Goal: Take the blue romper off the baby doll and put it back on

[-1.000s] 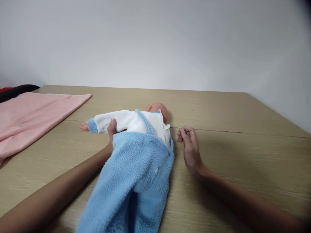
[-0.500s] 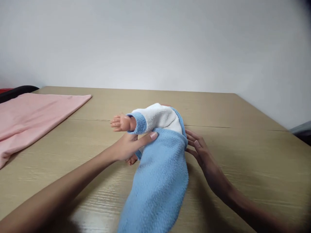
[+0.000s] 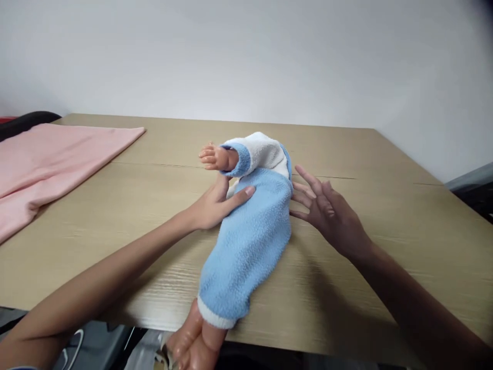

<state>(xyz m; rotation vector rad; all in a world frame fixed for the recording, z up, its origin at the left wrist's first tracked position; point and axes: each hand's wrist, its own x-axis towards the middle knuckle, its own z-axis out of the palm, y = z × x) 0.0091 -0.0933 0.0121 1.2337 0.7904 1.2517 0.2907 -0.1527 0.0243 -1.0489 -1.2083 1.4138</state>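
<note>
Closely, doll (image 3: 250, 236) between left fingers (image 3: 241, 197), right fingers (image 3: 310, 180)

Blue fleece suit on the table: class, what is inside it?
A doll: its small hand sticks out of a sleeve cuff, its bare legs out of the white hem. Its body and head are hidden. The person's left hand rests on the suit.

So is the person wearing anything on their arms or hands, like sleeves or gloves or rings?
No. The left arm and right arm are bare as far as the picture shows: no sleeves. The left hand and right hand have no gloves, rings or watch in view.
</note>
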